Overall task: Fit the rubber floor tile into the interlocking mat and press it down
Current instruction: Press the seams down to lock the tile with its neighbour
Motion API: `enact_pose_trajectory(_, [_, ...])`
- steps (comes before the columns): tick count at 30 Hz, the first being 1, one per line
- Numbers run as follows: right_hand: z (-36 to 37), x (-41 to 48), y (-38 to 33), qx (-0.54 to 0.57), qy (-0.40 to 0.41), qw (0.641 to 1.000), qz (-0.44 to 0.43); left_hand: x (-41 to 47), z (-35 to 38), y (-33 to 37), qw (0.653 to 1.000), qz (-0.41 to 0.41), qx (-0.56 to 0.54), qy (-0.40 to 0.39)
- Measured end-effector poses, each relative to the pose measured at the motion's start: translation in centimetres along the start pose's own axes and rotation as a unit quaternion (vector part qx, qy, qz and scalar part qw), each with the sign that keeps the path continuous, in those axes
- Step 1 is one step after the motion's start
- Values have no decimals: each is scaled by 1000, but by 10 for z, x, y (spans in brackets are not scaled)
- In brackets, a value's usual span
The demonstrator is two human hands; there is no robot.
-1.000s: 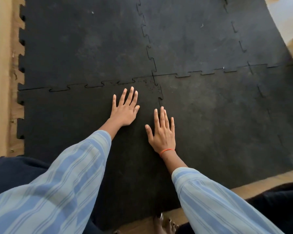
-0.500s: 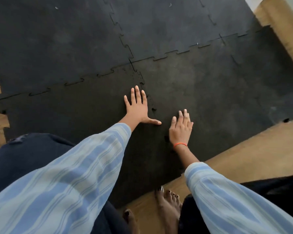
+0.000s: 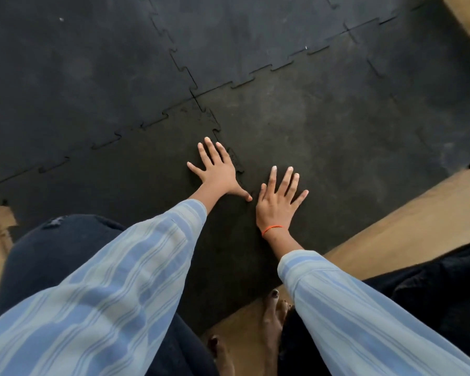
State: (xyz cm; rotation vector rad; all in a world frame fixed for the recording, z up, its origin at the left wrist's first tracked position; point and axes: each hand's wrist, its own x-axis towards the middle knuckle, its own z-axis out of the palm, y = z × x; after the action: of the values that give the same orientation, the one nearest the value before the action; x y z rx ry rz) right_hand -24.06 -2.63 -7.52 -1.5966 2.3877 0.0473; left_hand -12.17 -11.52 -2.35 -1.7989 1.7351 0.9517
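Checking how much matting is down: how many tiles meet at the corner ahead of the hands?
4: far left, far right, near left under the left hand, near right under the right hand. More tiles lie beyond.

Your left hand and right hand lie flat, close together, astride the toothed seam. Ahead and rightward, the mat stays bare. Knees and bare feet crowd the near edge.

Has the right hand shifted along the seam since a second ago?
Yes. The right hand has slid back along the toothed seam, farther from the four-tile corner and nearer the mat's near edge.
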Motion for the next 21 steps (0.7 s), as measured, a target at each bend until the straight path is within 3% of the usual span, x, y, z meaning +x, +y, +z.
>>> enact_pose_trajectory(5, [6, 4, -1, -6, 23, 1000, 4, 4, -5, 18, 997, -47, -56, -13])
enact_pose_trajectory(10, [4, 6, 6, -4, 5, 1000, -13, 4, -5, 11, 998, -28, -52, -15])
enact_pose_trajectory(14, [-13, 5, 28, 98, 42, 994, -37, 1, 0, -7, 999, 17, -40, 7])
enact_pose_trajectory(16, [-21, -5, 44, 179, 105, 978, 11, 2, 3, -11, 999, 30, -35, 10])
enact_pose_trajectory(18, [-22, -25, 62, 209, 146, 958, 130, 3, 3, -10, 999, 31, -33, 7])
enact_pose_trajectory(21, [-11, -62, 75, 199, 137, 945, 220, 2, 2, -10, 999, 32, -33, 6])
